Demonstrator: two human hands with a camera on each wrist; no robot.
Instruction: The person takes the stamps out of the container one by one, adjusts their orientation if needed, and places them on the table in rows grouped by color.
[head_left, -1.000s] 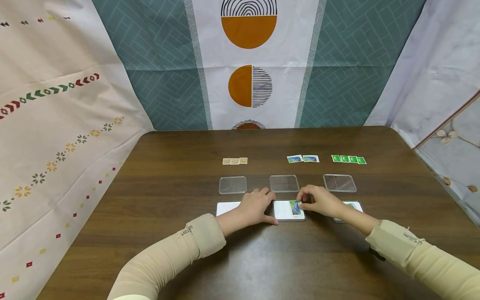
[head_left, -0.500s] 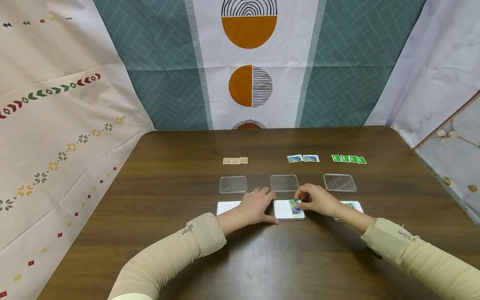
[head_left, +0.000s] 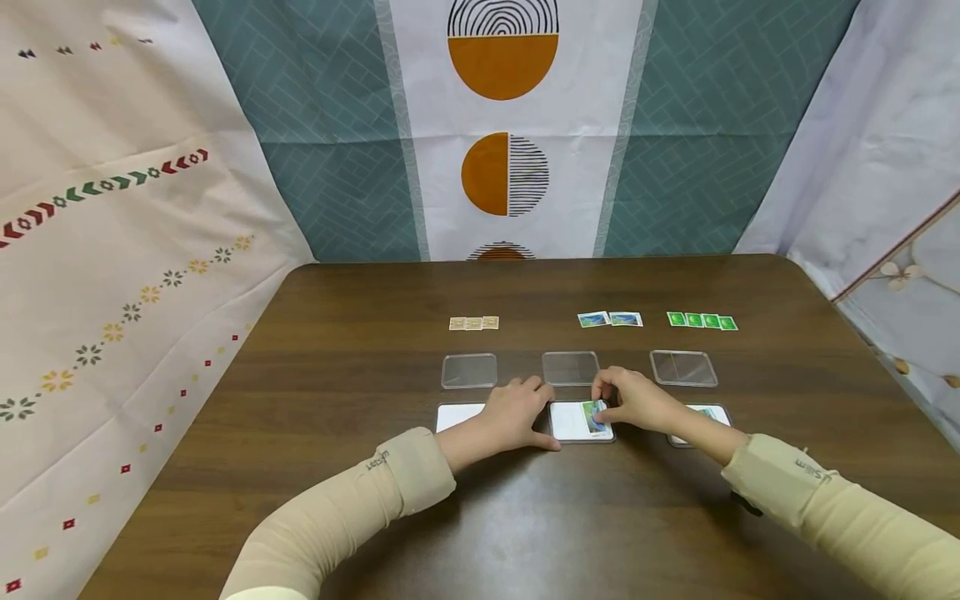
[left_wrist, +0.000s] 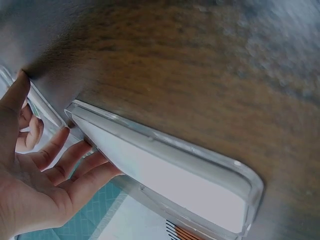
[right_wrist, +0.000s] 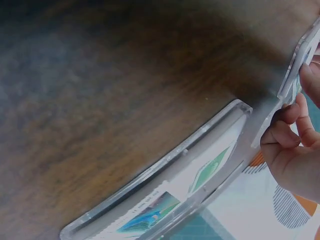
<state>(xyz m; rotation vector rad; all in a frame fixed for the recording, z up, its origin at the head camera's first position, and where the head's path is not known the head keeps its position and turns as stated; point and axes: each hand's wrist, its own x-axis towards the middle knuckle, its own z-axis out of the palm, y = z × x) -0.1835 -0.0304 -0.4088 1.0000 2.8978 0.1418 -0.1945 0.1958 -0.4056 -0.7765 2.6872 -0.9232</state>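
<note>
A shallow clear case point(head_left: 564, 423) with a white insert lies in the middle of the near row. On the right part of its insert is a blue-green postage stamp point(head_left: 589, 412), which my right hand point(head_left: 641, 404) pinches at its right side with thumb and forefinger. In the right wrist view that hand's other fingers are curled. My left hand point(head_left: 513, 414) rests at the case's left end, thumb at the near corner and fingers reaching to the far corner. It covers part of the left white-lined case point(head_left: 456, 414). My right wrist overlaps the right case point(right_wrist: 155, 205), which holds two stamps.
Behind the near row lie three clear lids, left point(head_left: 469, 371), middle point(head_left: 570, 368) and right point(head_left: 683, 368). Farther back are three tan stamps point(head_left: 473, 323), two blue landscape stamps point(head_left: 610, 319) and several green stamps point(head_left: 702, 321) on the wooden table point(head_left: 360, 333).
My right hand's fingers have shifted slightly left over the stamp in the middle case, and the right forearm has come in a little. The left hand stays in place.
</note>
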